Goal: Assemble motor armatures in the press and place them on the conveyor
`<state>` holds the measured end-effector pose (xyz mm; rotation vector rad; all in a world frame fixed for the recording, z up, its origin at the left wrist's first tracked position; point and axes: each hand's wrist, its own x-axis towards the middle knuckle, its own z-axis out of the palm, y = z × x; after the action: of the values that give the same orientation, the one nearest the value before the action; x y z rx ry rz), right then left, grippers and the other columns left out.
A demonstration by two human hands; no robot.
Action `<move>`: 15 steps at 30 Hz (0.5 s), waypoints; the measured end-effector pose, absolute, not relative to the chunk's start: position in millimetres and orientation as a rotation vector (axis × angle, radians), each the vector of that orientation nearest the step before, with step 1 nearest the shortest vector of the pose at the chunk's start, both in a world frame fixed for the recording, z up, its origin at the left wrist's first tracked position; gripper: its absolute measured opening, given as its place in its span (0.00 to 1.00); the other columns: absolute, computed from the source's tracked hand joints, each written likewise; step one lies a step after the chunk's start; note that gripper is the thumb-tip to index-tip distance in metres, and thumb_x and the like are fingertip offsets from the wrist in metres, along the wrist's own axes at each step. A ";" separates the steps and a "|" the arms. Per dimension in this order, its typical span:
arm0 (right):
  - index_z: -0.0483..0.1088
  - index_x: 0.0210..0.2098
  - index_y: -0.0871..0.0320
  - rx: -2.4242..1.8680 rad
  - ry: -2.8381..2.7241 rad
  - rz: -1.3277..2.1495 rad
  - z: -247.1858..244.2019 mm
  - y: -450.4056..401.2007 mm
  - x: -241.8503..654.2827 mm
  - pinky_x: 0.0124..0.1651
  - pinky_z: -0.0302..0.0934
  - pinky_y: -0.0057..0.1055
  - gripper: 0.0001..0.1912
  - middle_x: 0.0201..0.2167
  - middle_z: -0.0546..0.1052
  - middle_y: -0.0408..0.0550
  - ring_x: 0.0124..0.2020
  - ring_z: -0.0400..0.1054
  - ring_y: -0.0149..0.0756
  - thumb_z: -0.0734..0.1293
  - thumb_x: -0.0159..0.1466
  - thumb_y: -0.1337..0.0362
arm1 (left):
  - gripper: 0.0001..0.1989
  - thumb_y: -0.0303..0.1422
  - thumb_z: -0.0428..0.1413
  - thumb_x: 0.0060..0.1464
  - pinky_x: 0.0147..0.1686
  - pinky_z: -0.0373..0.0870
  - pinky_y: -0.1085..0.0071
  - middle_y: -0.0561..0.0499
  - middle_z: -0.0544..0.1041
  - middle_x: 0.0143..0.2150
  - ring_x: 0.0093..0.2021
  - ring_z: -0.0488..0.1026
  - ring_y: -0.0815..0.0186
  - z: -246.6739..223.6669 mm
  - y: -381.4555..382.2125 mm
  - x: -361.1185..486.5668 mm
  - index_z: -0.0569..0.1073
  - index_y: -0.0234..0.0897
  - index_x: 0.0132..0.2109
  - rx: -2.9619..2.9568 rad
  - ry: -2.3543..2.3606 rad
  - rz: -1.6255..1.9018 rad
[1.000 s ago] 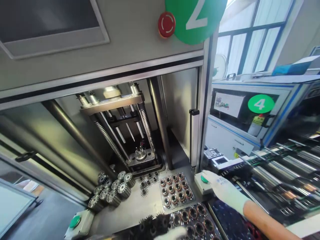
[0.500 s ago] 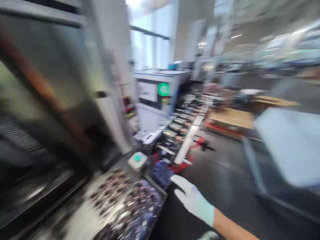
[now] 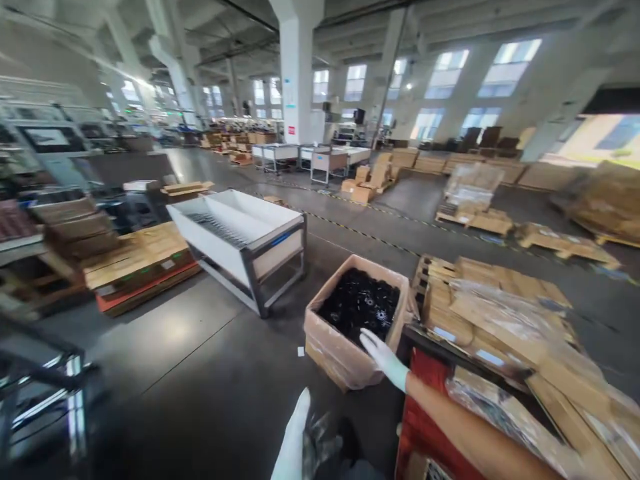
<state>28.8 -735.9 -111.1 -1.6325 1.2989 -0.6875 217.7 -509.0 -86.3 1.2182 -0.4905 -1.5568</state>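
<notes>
My right hand (image 3: 384, 359), in a white glove, stretches forward over the near edge of a large cardboard box (image 3: 327, 340). Its fingers are extended and nothing shows in them. Inside the box lies a heap of black star-shaped parts (image 3: 360, 300), and the fingertips appear just above or at their near side; whether they touch is unclear. My left hand (image 3: 293, 440), also white-gloved, is low at the bottom edge, pointing up. A blurred greyish, shiny patch lies beside it, and its fingers are mostly hidden.
A white-sided cart (image 3: 280, 257) on a metal frame stands left of the box. To the right are flattened cardboard stacks (image 3: 500, 313) under plastic film and a red surface (image 3: 423, 417). Farther left is a low board stack (image 3: 145, 253). A metal frame (image 3: 45, 380) stands at near left.
The view has swung far right, from the machine, conveyor and tray of metal parts to the cardboard box. My right hand now reaches over the box; my left hand has come into view.
</notes>
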 end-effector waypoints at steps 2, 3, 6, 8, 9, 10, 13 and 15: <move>0.65 0.58 0.55 -1.458 1.445 -0.707 -120.1 -787.8 -26.9 0.61 0.54 0.46 0.38 0.61 0.64 0.53 0.62 0.58 0.47 0.60 0.58 0.37 | 0.36 0.61 0.42 0.52 0.52 0.69 0.50 0.44 0.66 0.61 0.57 0.69 0.51 -83.6 -586.6 185.2 0.57 0.51 0.63 1.108 -0.383 -1.634; 0.64 0.58 0.54 -1.393 1.492 -0.713 -123.6 -810.6 -48.2 0.60 0.56 0.45 0.38 0.62 0.64 0.52 0.62 0.58 0.47 0.59 0.58 0.37 | 0.35 0.60 0.46 0.51 0.51 0.69 0.52 0.43 0.68 0.58 0.55 0.70 0.53 -83.5 -622.8 168.8 0.60 0.49 0.61 1.042 -0.278 -1.674; 0.62 0.60 0.53 -1.388 1.594 -0.738 -134.3 -874.7 -87.0 0.61 0.54 0.41 0.37 0.60 0.66 0.50 0.61 0.59 0.44 0.59 0.58 0.38 | 0.32 0.56 0.55 0.47 0.46 0.72 0.55 0.44 0.72 0.48 0.45 0.73 0.56 -93.6 -718.2 124.1 0.66 0.43 0.54 0.953 0.055 -1.762; 0.62 0.60 0.54 -1.502 1.680 -0.724 -144.7 -917.8 -98.1 0.64 0.49 0.40 0.37 0.59 0.66 0.52 0.62 0.57 0.43 0.60 0.59 0.39 | 0.34 0.57 0.57 0.43 0.43 0.73 0.54 0.44 0.71 0.46 0.43 0.73 0.55 -110.9 -770.4 100.7 0.67 0.42 0.52 0.997 0.164 -1.805; 0.62 0.60 0.54 -1.565 1.727 -0.703 -151.0 -939.7 -101.2 0.64 0.48 0.39 0.36 0.59 0.65 0.53 0.62 0.56 0.42 0.60 0.59 0.40 | 0.36 0.58 0.57 0.42 0.43 0.72 0.54 0.43 0.70 0.48 0.45 0.72 0.54 -122.0 -793.6 91.2 0.66 0.42 0.53 1.029 0.199 -1.822; 0.61 0.60 0.54 -1.624 1.768 -0.669 -157.9 -961.6 -103.4 0.65 0.47 0.39 0.36 0.59 0.64 0.54 0.62 0.56 0.42 0.60 0.60 0.40 | 0.38 0.60 0.57 0.41 0.43 0.72 0.55 0.42 0.69 0.51 0.49 0.71 0.53 -134.2 -815.4 83.3 0.65 0.43 0.55 1.063 0.230 -1.839; 0.59 0.62 0.52 -1.740 1.863 -0.513 -179.6 -1025.6 -106.6 0.63 0.49 0.38 0.35 0.59 0.63 0.54 0.61 0.58 0.42 0.59 0.61 0.41 | 0.41 0.62 0.55 0.40 0.47 0.70 0.54 0.44 0.63 0.62 0.60 0.63 0.50 -173.8 -875.2 68.9 0.61 0.52 0.59 1.148 0.294 -1.861; 0.57 0.63 0.52 -1.789 1.929 -0.367 -194.4 -1066.3 -107.1 0.62 0.51 0.39 0.36 0.61 0.61 0.55 0.62 0.57 0.44 0.59 0.61 0.41 | 0.39 0.62 0.53 0.41 0.50 0.67 0.53 0.46 0.63 0.64 0.63 0.60 0.50 -201.5 -913.0 66.3 0.61 0.54 0.59 1.182 0.256 -1.882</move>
<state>-107.1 -1066.3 -194.4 -1.7890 1.9292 -0.3665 66.3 -913.0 -201.5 1.1817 0.2563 -1.8818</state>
